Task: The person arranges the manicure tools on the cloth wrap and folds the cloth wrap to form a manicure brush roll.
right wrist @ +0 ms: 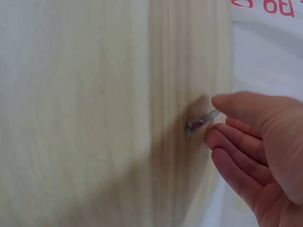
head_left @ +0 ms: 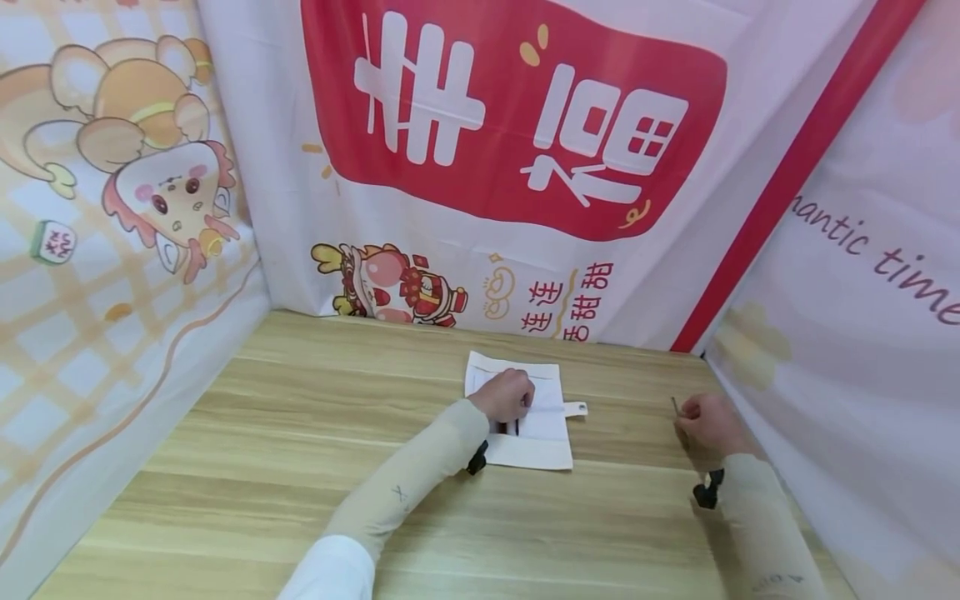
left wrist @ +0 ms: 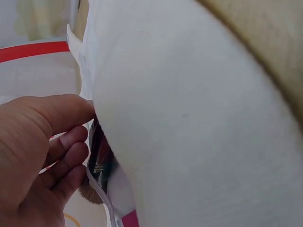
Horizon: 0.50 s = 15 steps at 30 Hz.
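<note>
A white fold-open brush case (head_left: pixel 534 452) lies spread on the table, with slim dark items (head_left: pixel 516 427) in its middle. Over it, my left hand (head_left: pixel 508 395) has its fingers curled, and the thumb and fingers pinch the case's edge in the left wrist view. Beside those fingers, a brown bristle tuft (left wrist: pixel 91 193) and dark, shiny handles (left wrist: pixel 100 153) show inside the case. Off to the right, my right hand (head_left: pixel 708 423) pinches a short, thin stick with a shiny, dark end (right wrist: pixel 198 124) between thumb and fingers, just above the table; its exact kind is blurred.
A strap with a snap (head_left: pixel 576 409) sticks out from the case's right side. The wood-grain table (head_left: pixel 315 467) ends at a printed cloth backdrop (head_left: pixel 420 200), with more cloth hanging at left and right. The right hand is close to the right-hand cloth (head_left: pixel 847 400).
</note>
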Tool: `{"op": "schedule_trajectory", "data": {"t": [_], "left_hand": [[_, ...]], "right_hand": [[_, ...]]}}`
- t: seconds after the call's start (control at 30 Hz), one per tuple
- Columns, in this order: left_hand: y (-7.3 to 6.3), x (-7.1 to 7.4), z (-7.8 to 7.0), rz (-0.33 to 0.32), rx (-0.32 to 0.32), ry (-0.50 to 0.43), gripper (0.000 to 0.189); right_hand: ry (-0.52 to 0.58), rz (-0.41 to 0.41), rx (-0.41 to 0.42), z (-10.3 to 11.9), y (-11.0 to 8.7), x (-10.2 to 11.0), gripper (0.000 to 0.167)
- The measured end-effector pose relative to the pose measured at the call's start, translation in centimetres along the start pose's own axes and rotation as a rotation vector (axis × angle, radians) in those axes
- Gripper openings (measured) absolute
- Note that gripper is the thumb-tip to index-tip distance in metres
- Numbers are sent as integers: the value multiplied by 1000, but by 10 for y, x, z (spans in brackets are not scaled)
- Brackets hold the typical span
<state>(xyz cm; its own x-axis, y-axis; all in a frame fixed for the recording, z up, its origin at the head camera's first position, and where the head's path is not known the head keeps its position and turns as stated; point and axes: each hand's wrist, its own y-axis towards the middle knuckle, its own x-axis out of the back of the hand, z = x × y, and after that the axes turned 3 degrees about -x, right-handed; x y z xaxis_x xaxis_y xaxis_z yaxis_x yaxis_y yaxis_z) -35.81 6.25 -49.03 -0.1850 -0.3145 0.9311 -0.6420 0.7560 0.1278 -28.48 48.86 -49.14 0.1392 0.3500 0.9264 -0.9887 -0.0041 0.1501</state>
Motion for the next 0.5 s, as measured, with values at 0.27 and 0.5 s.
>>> {"op": "schedule_trajectory", "data": {"t": [0.27, 0.5], "left_hand": [[0, 1, -6, 3, 18, 16, 10], [9, -19, 12, -11, -3, 12, 9]], "right_hand": [[2, 6, -90, 3, 1, -1, 13], [66, 100, -260, 6, 5, 0, 16]]}}
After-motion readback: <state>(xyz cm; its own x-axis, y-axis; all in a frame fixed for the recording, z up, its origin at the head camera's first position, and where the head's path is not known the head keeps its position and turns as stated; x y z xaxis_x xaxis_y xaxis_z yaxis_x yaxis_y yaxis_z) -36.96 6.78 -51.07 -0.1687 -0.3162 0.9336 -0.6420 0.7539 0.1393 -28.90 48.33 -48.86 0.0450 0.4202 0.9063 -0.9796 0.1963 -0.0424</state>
